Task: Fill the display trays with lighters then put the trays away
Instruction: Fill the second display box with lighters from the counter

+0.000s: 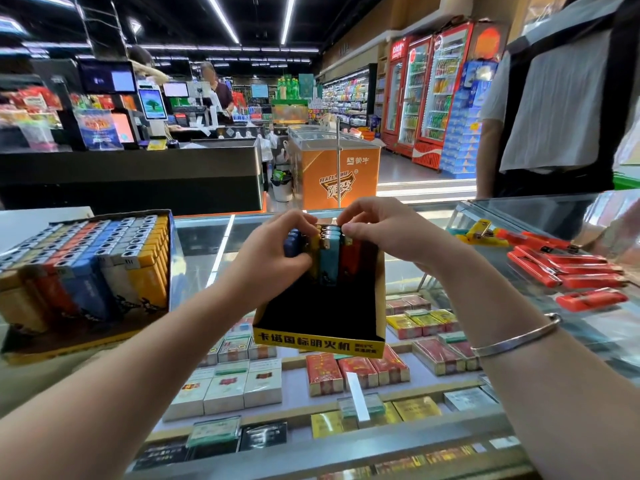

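Observation:
A black and yellow display tray (pixel 318 337) stands on the glass counter in the middle, with a row of lighters (pixel 329 261) upright at its far end. My left hand (pixel 277 244) grips the blue and yellow lighters on the row's left side. My right hand (pixel 384 226) pinches the tops of the lighters on the right side. A second tray (pixel 86 265), full of lighters in several colours, sits at the left. Loose red lighters (pixel 568 271) and a yellow one (pixel 479 230) lie on the glass at the right.
Cigarette packs (pixel 325 372) fill the shelves under the glass counter (pixel 408 271). A person in a white shirt (pixel 554 98) stands across the counter at the right. An orange freezer (pixel 332 168) and a checkout desk (pixel 138 174) lie beyond.

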Motion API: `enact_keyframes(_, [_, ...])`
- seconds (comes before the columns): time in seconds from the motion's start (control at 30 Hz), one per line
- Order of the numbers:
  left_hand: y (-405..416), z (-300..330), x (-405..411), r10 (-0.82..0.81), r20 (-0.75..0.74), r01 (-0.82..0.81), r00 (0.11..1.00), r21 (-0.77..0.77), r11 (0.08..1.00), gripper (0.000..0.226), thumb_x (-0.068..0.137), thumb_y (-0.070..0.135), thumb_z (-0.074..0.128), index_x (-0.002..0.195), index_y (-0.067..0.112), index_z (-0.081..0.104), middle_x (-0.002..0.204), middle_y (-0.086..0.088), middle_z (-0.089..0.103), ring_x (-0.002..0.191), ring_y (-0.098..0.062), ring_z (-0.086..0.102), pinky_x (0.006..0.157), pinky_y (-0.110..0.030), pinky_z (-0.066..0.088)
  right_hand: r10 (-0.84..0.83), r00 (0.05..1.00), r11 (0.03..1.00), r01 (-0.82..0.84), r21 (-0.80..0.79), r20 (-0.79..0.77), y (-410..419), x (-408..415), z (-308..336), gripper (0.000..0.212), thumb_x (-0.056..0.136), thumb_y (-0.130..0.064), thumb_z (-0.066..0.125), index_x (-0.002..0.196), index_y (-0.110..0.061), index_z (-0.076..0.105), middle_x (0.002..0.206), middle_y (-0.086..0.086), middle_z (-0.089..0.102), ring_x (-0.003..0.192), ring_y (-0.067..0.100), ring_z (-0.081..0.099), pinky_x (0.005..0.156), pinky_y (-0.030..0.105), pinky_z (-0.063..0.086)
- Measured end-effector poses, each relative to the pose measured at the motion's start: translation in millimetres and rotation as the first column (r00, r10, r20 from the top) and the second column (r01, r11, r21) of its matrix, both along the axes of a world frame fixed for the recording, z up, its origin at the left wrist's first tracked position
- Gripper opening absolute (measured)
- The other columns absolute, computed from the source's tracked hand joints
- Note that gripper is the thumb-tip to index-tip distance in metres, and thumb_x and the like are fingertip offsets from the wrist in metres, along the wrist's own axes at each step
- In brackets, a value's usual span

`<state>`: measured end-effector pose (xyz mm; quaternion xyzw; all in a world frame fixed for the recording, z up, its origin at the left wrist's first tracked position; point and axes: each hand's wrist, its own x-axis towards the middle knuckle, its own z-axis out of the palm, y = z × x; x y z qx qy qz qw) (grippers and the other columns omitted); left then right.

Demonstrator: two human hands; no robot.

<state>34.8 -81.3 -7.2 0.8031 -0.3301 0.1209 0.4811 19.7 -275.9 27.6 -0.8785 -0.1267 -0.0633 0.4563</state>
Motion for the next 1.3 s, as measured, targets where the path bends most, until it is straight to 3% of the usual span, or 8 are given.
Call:
enact_keyframes(0.23, [-13.8,-5.1,-4.3,-0.246,-0.252,0.189,0.936,-0.228,0.955,0.044,0.074,-0.015,0.050,0.094,0.024,0.062,0.122,0.024,0.044,0.101,0.003,0.052,0.067,-0.009,0.048,-0.207,0.954,0.975,0.220,-0.039,0.215,-10.8,-2.0,6.6,0.008,0.090,-0.015,0.056,0.091,-0.014,0.064,0.081,0.000,0.058,0.078,0.013,0.054,0.066,0.023,0.042])
enact_keyframes(0.33, [-22.1,-6.3,-6.7,-0.315,-0.317,0.236,0.895,-0.262,0.936,0.045,0.066,-0.002,0.053,0.097,0.029,0.063,0.124,0.026,0.043,0.109,-0.006,0.049,0.071,-0.019,0.053,-0.328,0.896,0.934,0.354,-0.036,0.298,-16.1,-4.8,9.8,0.011,0.090,-0.013,0.054,0.092,-0.011,0.065,0.085,0.003,0.060,0.085,0.021,0.059,0.078,0.033,0.049])
enact_keyframes(0.47, [-33.3,-10.2,-12.2,-0.361,-0.307,0.289,0.881,-0.256,0.922,0.054,0.058,0.006,0.050,0.103,0.034,0.058,0.130,0.026,0.035,0.118,-0.012,0.043,0.079,-0.024,0.054,-0.460,0.823,0.868,0.496,-0.027,0.334,-35.7,-12.4,9.5,0.016,0.089,-0.009,0.050,0.091,-0.010,0.066,0.084,0.005,0.062,0.083,0.023,0.061,0.074,0.031,0.047])
enact_keyframes(0.6, [-39.5,-17.1,-18.1,-0.381,-0.305,0.311,0.873,-0.255,0.916,0.075,0.058,-0.003,0.051,0.110,0.050,0.045,0.142,0.013,0.022,0.126,-0.023,0.037,0.091,-0.038,0.051,-0.549,0.766,0.720,0.636,-0.276,0.334,-80.3,-29.4,2.6,0.024,0.082,-0.003,0.047,0.093,-0.010,0.068,0.087,0.006,0.060,0.089,0.024,0.057,0.072,0.027,0.039])
enact_keyframes(0.7, [-43.1,-21.0,-20.2,-0.382,-0.329,0.290,0.864,-0.296,0.910,0.102,0.063,-0.027,0.043,0.107,0.064,0.037,0.141,-0.005,0.021,0.117,-0.036,0.045,0.082,-0.037,0.055,-0.599,0.737,0.520,0.655,-0.549,0.312,-118.8,-48.8,-5.1,0.023,0.080,-0.001,0.049,0.089,-0.010,0.068,0.092,0.012,0.064,0.087,0.031,0.059,0.077,0.034,0.049])
enact_keyframes(0.9, [-47.9,-24.1,-21.5,-0.308,-0.402,0.188,0.863,-0.309,0.932,0.112,0.069,-0.031,0.040,0.136,0.052,0.005,0.148,-0.002,0.010,0.096,-0.009,0.047,0.063,-0.016,0.054,-0.663,0.743,0.336,0.411,-0.848,0.097,-162.2,-84.1,-15.1,0.010,0.080,-0.009,0.061,0.089,-0.011,0.059,0.090,0.008,0.059,0.075,0.024,0.052,0.065,0.028,0.041])
enact_keyframes(1.17, [-45.2,-19.5,-26.0,-0.243,-0.531,0.119,0.812,-0.257,0.959,0.101,0.076,-0.020,0.047,0.145,0.040,0.002,0.147,-0.019,0.021,0.106,-0.024,0.050,0.057,-0.018,0.053,-0.574,0.819,0.437,0.323,-0.839,0.016,-169.7,-84.9,-28.0,0.019,0.092,-0.017,0.050,0.075,-0.021,0.042,0.107,0.007,0.056,0.093,0.023,0.053,0.081,0.037,0.044])
enact_keyframes(1.3, [-45.3,-19.2,-26.6,-0.218,-0.524,0.105,0.823,-0.237,0.966,0.100,0.077,-0.020,0.047,0.145,0.038,0.004,0.146,-0.017,0.022,0.116,-0.028,0.046,0.062,-0.021,0.051,-0.602,0.797,0.443,0.371,-0.816,0.036,-167.9,-82.2,-37.3,0.022,0.088,-0.007,0.044,0.075,-0.024,0.042,0.093,0.004,0.051,0.076,0.017,0.047,0.063,0.032,0.035])
